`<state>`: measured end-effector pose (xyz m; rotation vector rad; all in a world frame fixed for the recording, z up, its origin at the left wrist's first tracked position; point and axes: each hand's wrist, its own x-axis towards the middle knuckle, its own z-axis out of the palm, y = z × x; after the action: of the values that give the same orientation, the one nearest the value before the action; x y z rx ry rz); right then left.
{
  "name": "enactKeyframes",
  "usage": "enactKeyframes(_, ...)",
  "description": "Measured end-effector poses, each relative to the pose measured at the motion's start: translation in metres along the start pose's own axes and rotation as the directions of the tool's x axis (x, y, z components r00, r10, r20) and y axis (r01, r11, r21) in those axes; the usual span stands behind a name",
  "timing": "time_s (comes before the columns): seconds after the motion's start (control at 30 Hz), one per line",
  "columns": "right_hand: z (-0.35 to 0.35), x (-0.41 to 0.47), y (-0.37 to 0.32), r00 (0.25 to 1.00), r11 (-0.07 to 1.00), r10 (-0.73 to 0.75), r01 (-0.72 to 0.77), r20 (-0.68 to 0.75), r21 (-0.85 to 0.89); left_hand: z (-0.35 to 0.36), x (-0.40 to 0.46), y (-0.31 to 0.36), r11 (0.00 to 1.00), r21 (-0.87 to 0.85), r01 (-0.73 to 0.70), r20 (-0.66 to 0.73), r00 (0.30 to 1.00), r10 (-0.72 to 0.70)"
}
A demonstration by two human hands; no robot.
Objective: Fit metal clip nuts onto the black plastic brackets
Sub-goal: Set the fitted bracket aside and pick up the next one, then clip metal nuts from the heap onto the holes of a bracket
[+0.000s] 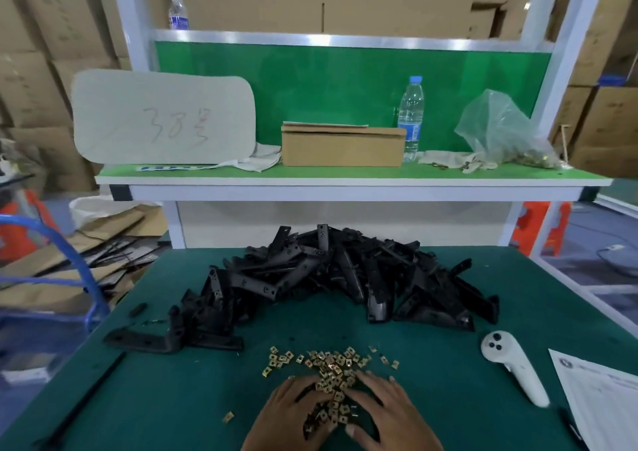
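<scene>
A big heap of black plastic brackets (331, 274) lies across the middle of the dark green table (172, 399). In front of it a scatter of small brass-coloured metal clip nuts (331, 367) spreads toward me. My left hand (293, 412) and my right hand (386, 412) lie palm down at the near edge of the nuts, fingers spread, one on each side of the pile and touching it. Neither hand visibly holds a nut. One stray nut (228, 416) lies to the left of my left hand.
A white handheld controller (514, 367) lies on the right, with printed paper (600, 399) beyond it. A thin black rod (89, 395) lies at the left. The raised green shelf (345, 174) carries a cardboard box (341, 146), a water bottle (411, 115) and a plastic bag (500, 133).
</scene>
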<state>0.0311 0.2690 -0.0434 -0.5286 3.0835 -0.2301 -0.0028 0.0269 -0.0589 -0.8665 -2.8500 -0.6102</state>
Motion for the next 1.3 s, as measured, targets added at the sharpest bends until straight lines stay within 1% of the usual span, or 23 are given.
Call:
enactKeyframes(0.03, 0.002, 0.003, 0.002, 0.998, 0.998, -0.043, 0.045, -0.045, 0.036, -0.002, 0.0, 0.002, 0.999, -0.048, 0.003, 0.0, 1.0, -0.003)
enactKeyframes(0.07, 0.007, 0.005, 0.005, 0.997, 0.993, -0.062, 0.065, -0.035, 0.098, -0.002, 0.0, 0.002, 0.997, -0.082, 0.001, -0.009, 1.0, -0.002)
enactKeyframes(0.1, 0.012, 0.005, 0.006, 0.998, 0.989, -0.064, 0.066, -0.021, 0.135, -0.001, 0.0, 0.001, 0.994, -0.11, -0.002, -0.024, 1.0, 0.0)
enactKeyframes(0.17, 0.015, 0.008, 0.008, 0.996, 0.982, -0.036, 0.049, -0.078, 0.182, 0.0, -0.002, 0.001, 0.992, -0.127, -0.007, -0.061, 0.998, -0.001)
enactKeyframes(0.23, 0.007, 0.018, 0.013, 0.985, 0.965, 0.055, -0.011, -0.162, 0.26, 0.002, -0.004, 0.001, 0.991, -0.132, -0.016, -0.105, 0.994, 0.002)
enactKeyframes(0.27, 0.0, 0.029, 0.019, 0.968, 0.957, 0.125, -0.06, -0.216, 0.284, 0.004, -0.005, 0.002, 0.991, -0.132, -0.026, -0.125, 0.992, 0.01)
enactKeyframes(0.3, -0.009, 0.045, 0.025, 0.936, 0.946, 0.214, -0.127, -0.279, 0.299, 0.004, -0.006, 0.003, 0.991, -0.127, -0.032, -0.154, 0.988, 0.012)
enactKeyframes(0.33, -0.021, 0.064, 0.033, 0.896, 0.921, 0.315, -0.21, -0.312, 0.328, 0.004, -0.006, 0.003, 0.993, -0.106, -0.054, -0.215, 0.976, 0.03)
enactKeyframes(0.37, -0.034, 0.083, 0.04, 0.861, 0.882, 0.407, -0.284, -0.304, 0.376, 0.001, -0.006, 0.005, 0.994, -0.085, -0.07, -0.271, 0.961, 0.045)
enactKeyframes(0.43, -0.052, 0.12, 0.055, 0.826, 0.806, 0.522, -0.397, -0.213, 0.44, -0.002, -0.005, 0.008, 0.993, -0.054, -0.102, -0.337, 0.938, 0.078)
enactKeyframes(0.5, -0.055, 0.149, 0.064, 0.804, 0.789, 0.579, -0.511, -0.136, 0.341, -0.002, -0.007, 0.009, 0.995, -0.024, -0.097, -0.379, 0.922, 0.081)
enactKeyframes(0.57, -0.052, 0.164, 0.067, 0.77, 0.779, 0.619, -0.574, -0.158, 0.254, -0.004, -0.008, 0.011, 0.998, -0.016, -0.064, -0.401, 0.915, 0.052)
enactKeyframes(0.63, -0.05, 0.17, 0.068, 0.762, 0.791, 0.607, -0.555, -0.224, 0.255, -0.007, -0.009, 0.014, 0.999, 0.025, -0.027, -0.425, 0.904, 0.035)
enactKeyframes(0.7, -0.048, 0.169, 0.07, 0.761, 0.794, 0.595, -0.507, -0.257, 0.335, -0.009, -0.009, 0.018, 0.999, 0.035, 0.0, -0.442, 0.897, 0.016)
enactKeyframes(0.83, -0.049, 0.148, 0.076, 0.734, 0.788, 0.556, -0.315, -0.391, 0.529, -0.011, -0.012, 0.021, 0.999, -0.019, 0.036, -0.395, 0.918, -0.04)
enactKeyframes(0.9, -0.055, 0.128, 0.071, 0.716, 0.751, 0.554, -0.212, -0.424, 0.625, -0.011, -0.015, 0.02, 0.999, -0.038, 0.028, -0.352, 0.935, -0.04)
enactKeyframes(0.97, -0.061, 0.104, 0.061, 0.695, 0.679, 0.586, -0.141, -0.417, 0.72, -0.013, -0.017, 0.022, 0.998, -0.05, 0.039, -0.328, 0.943, -0.053)
enactKeyframes(1.03, -0.067, 0.076, 0.043, 0.696, 0.541, 0.629, -0.072, -0.346, 0.838, -0.014, -0.017, 0.023, 0.998, -0.041, 0.046, -0.325, 0.944, -0.057)
enactKeyframes(1.1, -0.069, 0.045, 0.019, 0.736, 0.417, 0.618, -0.011, -0.275, 0.909, -0.015, -0.018, 0.023, 0.997, -0.065, 0.044, -0.326, 0.943, -0.063)
enactKeyframes(1.2, -0.063, -0.001, -0.019, 0.802, 0.294, 0.56, 0.044, -0.21, 0.955, -0.014, -0.02, 0.023, 0.994, -0.1, 0.043, -0.353, 0.932, -0.076)
enactKeyframes(1.23, -0.062, -0.014, -0.03, 0.817, 0.216, 0.547, 0.076, -0.185, 0.973, -0.013, -0.021, 0.024, 0.991, -0.122, 0.047, -0.361, 0.928, -0.089)
enactKeyframes(1.27, -0.059, -0.023, -0.037, 0.822, 0.084, 0.551, 0.118, -0.145, 0.989, -0.012, -0.021, 0.024, 0.99, -0.134, 0.052, -0.362, 0.927, -0.098)
enactKeyframes(1.3, -0.057, -0.03, -0.043, 0.822, -0.093, 0.564, 0.155, -0.076, 0.983, -0.013, -0.021, 0.023, 0.989, -0.137, 0.062, -0.355, 0.929, -0.107)
